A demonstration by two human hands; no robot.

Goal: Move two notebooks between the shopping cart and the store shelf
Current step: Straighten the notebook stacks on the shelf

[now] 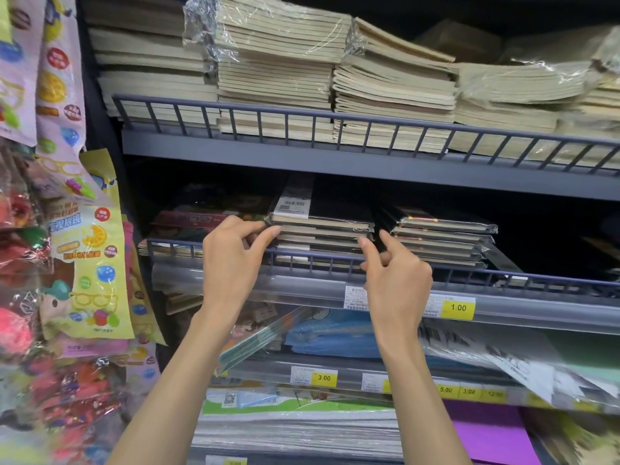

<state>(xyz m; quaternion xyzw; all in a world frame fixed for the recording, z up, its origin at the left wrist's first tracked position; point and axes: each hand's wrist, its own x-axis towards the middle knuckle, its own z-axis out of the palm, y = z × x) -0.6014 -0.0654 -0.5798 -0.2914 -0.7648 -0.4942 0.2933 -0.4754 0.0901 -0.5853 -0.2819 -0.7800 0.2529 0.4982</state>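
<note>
Both forearms reach up from the bottom edge to the middle shelf (536,313). Left grip (231,263) is narrow: forefinger on top & thumb under, pinching the left front corner of the top notebook (335,213). Right grip (397,283) holds nothing: thumb & forefinger parted at the right front corner, thumb tip touching the edge just below the top notebook, other fingers loosely curled.

Top notebook is black, in clear wrap, lying flat on a pile (318,243) of similar ones behind the wire rail (174,245), btwn the 2 grips. A second pile (443,239) sits just to the right, apart.

Hard to see: back of the shelf is dark, so the notebook's far end fades out. Left grip covers the pile's lower left corner. No. of books in the pile can't be counted.

Writing: white barcode label (292,204) on the top notebook, digits too small to read. Yellow price tag (458,308) on the shelf edge reads 1.00; lower price tag (323,377) reads 3.00. Tags further right are blurred, approx. 5.00, 3.00, 12.00. Toy packs (87,250) hang at left w/ print I can't read. Farthest up, beige notebooks (275,72) are stacked, some shrink-wrapped.
</note>
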